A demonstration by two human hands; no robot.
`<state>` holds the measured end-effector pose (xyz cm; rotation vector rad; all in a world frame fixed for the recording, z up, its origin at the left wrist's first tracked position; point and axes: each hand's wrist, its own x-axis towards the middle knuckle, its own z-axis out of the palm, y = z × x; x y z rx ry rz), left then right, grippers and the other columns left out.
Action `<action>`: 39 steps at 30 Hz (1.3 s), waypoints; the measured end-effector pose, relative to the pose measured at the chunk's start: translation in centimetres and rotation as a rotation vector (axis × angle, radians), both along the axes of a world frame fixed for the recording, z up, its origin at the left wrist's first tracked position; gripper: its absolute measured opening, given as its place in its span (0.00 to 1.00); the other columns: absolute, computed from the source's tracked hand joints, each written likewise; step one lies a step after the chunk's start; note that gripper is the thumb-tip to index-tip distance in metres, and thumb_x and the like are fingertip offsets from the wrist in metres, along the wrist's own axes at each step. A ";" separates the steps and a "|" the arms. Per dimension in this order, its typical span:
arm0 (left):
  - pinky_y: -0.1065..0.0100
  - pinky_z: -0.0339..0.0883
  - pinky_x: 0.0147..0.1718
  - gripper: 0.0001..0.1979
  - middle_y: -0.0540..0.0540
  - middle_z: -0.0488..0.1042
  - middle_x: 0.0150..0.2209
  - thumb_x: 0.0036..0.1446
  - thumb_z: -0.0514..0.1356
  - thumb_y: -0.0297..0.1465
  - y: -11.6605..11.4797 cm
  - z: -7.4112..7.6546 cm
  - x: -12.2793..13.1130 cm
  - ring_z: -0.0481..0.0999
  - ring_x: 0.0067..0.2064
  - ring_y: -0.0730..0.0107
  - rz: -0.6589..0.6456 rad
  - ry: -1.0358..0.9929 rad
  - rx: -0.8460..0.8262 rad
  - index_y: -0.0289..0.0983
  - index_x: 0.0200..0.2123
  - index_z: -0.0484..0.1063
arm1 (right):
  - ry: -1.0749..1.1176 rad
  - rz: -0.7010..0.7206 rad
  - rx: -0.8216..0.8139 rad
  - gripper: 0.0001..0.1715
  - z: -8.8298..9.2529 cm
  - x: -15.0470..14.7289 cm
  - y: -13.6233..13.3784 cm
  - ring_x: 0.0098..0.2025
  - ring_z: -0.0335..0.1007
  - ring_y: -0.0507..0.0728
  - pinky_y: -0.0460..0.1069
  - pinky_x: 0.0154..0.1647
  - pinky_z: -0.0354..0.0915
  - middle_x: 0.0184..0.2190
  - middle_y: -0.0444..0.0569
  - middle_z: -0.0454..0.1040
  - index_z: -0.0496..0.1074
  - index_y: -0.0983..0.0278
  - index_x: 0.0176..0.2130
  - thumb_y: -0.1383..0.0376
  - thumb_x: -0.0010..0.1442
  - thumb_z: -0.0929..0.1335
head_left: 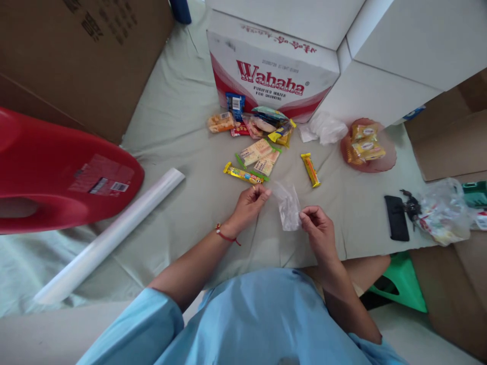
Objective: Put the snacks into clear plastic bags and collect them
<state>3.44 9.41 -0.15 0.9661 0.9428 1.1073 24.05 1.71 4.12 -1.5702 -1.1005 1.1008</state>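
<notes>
A small clear plastic bag point(289, 207) is stretched between my two hands, just above the cloth. My right hand point(318, 230) pinches its lower right edge between thumb and fingertips. My left hand point(249, 207), with a red cord bracelet at the wrist, is closed in a pinch at the bag's upper left edge. Just beyond the left fingers lies a yellow stick-shaped snack packet point(243, 174). Two flat cracker packets point(261, 156) with green edges lie behind it. Another yellow snack packet point(311, 170) rests apart, beyond the bag.
Several wrapped snacks point(262, 121) are heaped against a Wahaba water carton point(274, 76). To their right are crumpled white plastic point(327, 128) and a pink bowl point(390, 154) of yellow packets. A plastic film roll point(114, 235) and red plastic object point(57, 172) lie left; a black phone-like object point(396, 218) right.
</notes>
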 end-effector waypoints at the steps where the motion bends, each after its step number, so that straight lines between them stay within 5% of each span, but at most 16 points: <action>1: 0.70 0.53 0.25 0.29 0.55 0.60 0.23 0.57 0.65 0.59 -0.3 0.2 -0.1 0.57 0.25 0.75 -0.100 0.006 -0.017 0.39 0.27 0.65 | -0.057 -0.002 0.036 0.14 0.0 -0.2 -0.1 0.28 0.64 0.52 0.47 0.30 0.61 0.27 0.42 0.71 0.75 0.59 0.36 0.52 0.62 0.75; 4: 0.70 0.55 0.25 0.31 0.53 0.65 0.24 0.60 0.60 0.62 -0.6 0.5 -0.1 0.60 0.26 0.74 -0.275 0.048 0.004 0.38 0.30 0.71 | -0.184 0.070 0.121 0.11 -0.1 -0.8 -0.4 0.30 0.66 0.53 0.48 0.33 0.63 0.30 0.43 0.73 0.75 0.59 0.37 0.55 0.66 0.72; 8: 0.69 0.64 0.33 0.27 0.48 0.75 0.33 0.55 0.68 0.56 -0.4 0.4 0.2 0.70 0.34 0.70 -0.247 0.167 0.033 0.36 0.39 0.77 | -0.294 0.219 0.220 0.07 -0.3 -1.7 -0.5 0.32 0.67 0.54 0.49 0.34 0.64 0.31 0.45 0.74 0.75 0.58 0.37 0.60 0.68 0.70; 12: 0.69 0.63 0.34 0.22 0.51 0.74 0.30 0.54 0.71 0.50 -0.1 0.2 0.1 0.68 0.32 0.72 -0.261 0.113 -0.017 0.36 0.35 0.77 | -0.279 0.264 0.227 0.07 -0.2 -1.9 -0.7 0.32 0.67 0.54 0.49 0.35 0.64 0.31 0.45 0.74 0.76 0.59 0.36 0.59 0.67 0.70; 20: 0.72 0.60 0.29 0.24 0.54 0.72 0.26 0.44 0.77 0.49 0.6 0.2 -0.3 0.67 0.28 0.77 -0.075 -0.224 -0.244 0.37 0.31 0.75 | 0.113 -0.187 -0.085 0.19 -2.1 0.8 0.0 0.23 0.57 0.50 0.46 0.23 0.55 0.24 0.38 0.65 0.73 0.60 0.37 0.50 0.56 0.76; 25: 0.70 0.65 0.30 0.24 0.52 0.75 0.27 0.43 0.78 0.49 0.6 -0.2 -0.2 0.71 0.28 0.75 -0.097 -0.239 -0.263 0.36 0.33 0.79 | -0.169 -0.275 0.055 0.16 -1.7 1.7 -0.4 0.28 0.63 0.53 0.47 0.28 0.61 0.29 0.41 0.69 0.73 0.59 0.43 0.52 0.62 0.73; 27: 0.69 0.66 0.31 0.23 0.51 0.76 0.26 0.45 0.77 0.49 0.5 -0.2 -0.2 0.71 0.28 0.74 -0.114 -0.231 -0.237 0.36 0.34 0.80 | -0.332 -0.201 0.222 0.10 -0.9 1.1 -0.7 0.34 0.67 0.55 0.50 0.35 0.66 0.34 0.46 0.72 0.75 0.58 0.43 0.55 0.66 0.71; 30: 0.70 0.64 0.31 0.22 0.51 0.75 0.25 0.48 0.75 0.48 0.5 -0.2 -0.2 0.71 0.27 0.74 -0.122 -0.209 -0.196 0.36 0.34 0.80 | -0.463 0.100 0.384 0.13 -0.2 -0.4 -0.4 0.37 0.70 0.56 0.52 0.39 0.69 0.46 0.52 0.75 0.77 0.56 0.48 0.58 0.63 0.74; 33: 0.70 0.63 0.30 0.22 0.52 0.74 0.24 0.48 0.75 0.49 0.5 -0.1 -0.1 0.70 0.27 0.75 -0.116 -0.191 -0.183 0.36 0.33 0.80 | -0.522 0.344 0.423 0.10 -0.6 -1.8 0.7 0.41 0.74 0.58 0.53 0.42 0.71 0.46 0.53 0.77 0.79 0.56 0.48 0.62 0.66 0.71; 39: 0.71 0.60 0.27 0.23 0.54 0.73 0.23 0.46 0.76 0.48 0.7 -0.5 0.2 0.67 0.25 0.78 -0.086 -0.143 -0.170 0.36 0.32 0.78 | -0.344 0.266 0.288 0.08 -0.6 -1.8 1.3 0.31 0.69 0.55 0.50 0.34 0.67 0.32 0.47 0.76 0.80 0.57 0.38 0.58 0.67 0.71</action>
